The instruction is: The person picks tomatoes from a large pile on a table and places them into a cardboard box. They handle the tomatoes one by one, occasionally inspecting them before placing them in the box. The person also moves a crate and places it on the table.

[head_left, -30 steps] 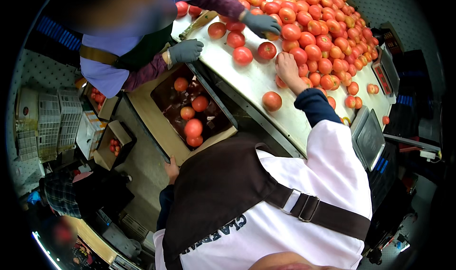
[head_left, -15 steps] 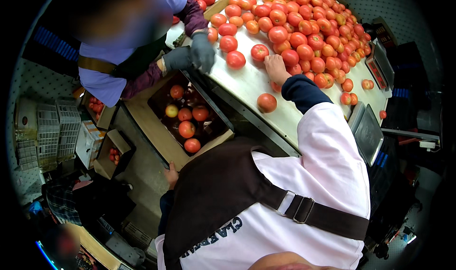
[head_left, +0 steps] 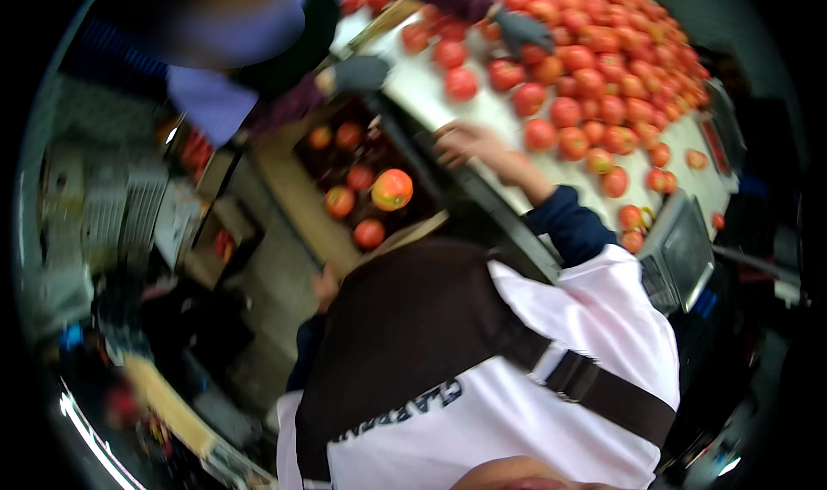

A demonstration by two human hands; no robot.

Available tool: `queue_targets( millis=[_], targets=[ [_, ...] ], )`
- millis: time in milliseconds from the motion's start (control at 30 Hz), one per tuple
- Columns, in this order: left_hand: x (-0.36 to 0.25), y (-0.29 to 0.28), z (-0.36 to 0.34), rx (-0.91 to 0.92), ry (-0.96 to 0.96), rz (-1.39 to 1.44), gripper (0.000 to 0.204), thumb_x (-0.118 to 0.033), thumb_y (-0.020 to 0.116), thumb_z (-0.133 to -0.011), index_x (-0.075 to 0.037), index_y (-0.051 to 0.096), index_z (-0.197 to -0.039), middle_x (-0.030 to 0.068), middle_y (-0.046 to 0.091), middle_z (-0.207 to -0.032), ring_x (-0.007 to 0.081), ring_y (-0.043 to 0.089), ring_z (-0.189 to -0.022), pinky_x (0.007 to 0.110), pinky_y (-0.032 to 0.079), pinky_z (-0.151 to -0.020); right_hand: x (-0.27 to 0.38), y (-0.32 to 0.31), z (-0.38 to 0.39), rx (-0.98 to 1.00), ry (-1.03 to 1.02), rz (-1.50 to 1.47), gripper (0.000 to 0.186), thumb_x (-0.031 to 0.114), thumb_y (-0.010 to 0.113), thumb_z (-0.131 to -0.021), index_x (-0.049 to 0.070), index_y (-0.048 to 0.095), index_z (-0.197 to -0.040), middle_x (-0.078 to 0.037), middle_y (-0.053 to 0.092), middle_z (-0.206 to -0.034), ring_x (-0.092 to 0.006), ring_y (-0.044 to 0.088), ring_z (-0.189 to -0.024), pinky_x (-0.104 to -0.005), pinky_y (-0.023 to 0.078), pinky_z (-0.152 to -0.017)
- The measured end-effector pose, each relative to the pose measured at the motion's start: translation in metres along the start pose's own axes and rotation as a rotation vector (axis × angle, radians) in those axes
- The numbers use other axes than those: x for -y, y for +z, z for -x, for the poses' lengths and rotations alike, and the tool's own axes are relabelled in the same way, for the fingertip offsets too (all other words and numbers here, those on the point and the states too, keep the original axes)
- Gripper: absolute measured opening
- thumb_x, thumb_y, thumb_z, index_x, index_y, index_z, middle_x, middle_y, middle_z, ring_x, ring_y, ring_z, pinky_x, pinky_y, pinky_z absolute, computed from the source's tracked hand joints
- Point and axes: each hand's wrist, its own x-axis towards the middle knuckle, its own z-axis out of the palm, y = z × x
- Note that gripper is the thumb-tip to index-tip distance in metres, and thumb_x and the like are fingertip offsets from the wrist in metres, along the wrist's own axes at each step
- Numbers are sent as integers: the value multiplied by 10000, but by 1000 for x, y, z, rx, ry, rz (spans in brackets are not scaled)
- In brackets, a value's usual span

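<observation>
My right hand point(head_left: 465, 145) hangs at the near edge of the white sorting table point(head_left: 409, 83), fingers loosely apart and nothing visible in them. Just below and left of it, a large tomato point(head_left: 392, 189) is over the open cardboard box point(head_left: 280, 175), which holds several tomatoes point(head_left: 369, 231); whether that tomato rests or is falling is unclear. My left hand point(head_left: 326, 285), blurred, grips the box's near-left edge. A heap of tomatoes point(head_left: 620, 76) covers much of the table, right of and beyond my right hand.
A co-worker's gloved hands point(head_left: 360, 74) are across the box, one reaching to the tomatoes point(head_left: 527, 35). Weighing scales point(head_left: 676, 253) stand at the table's right. Plastic crates point(head_left: 103, 201) and another box point(head_left: 220, 249) are at the left; another person's dark clothing point(head_left: 185, 335) shows lower left.
My right hand has moved left from the heap to the table edge beside the box. A large tomato now appears over the box. The co-worker's hands came together, then moved apart again.
</observation>
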Motion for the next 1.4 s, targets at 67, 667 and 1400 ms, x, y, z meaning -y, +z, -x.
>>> queue_targets(
  millis=[67,667,1400],
  targets=[
    [-4,9,-12,439,-670,526,487,-399,550,-921,42,626,-1112,305,629,-971,453,569,-885,470,450,-815,-35,-73,-15,-274,-170,264,308,206,570,-929,9,577,-1166,-84,661,-932,-175,668,-759,-291,525,-680],
    [-6,-7,-40,546,-1272,994,639,-355,566,-915,149,443,-1287,252,529,-1296,350,530,-1143,398,404,-956,-37,-380,-2,-1316,20,1019,829,404,750,-698,27,409,-1352,-289,391,-1334,-431,417,-1226,-447,380,-1038],
    [-24,-43,-73,667,-1181,603,700,-513,496,-898,160,559,-1082,269,607,-1105,376,564,-1001,440,400,-875,-81,-265,17,-977,-498,1071,659,273,725,-774,54,461,-1336,-238,433,-1353,-384,488,-1173,-441,414,-994]
  ],
)
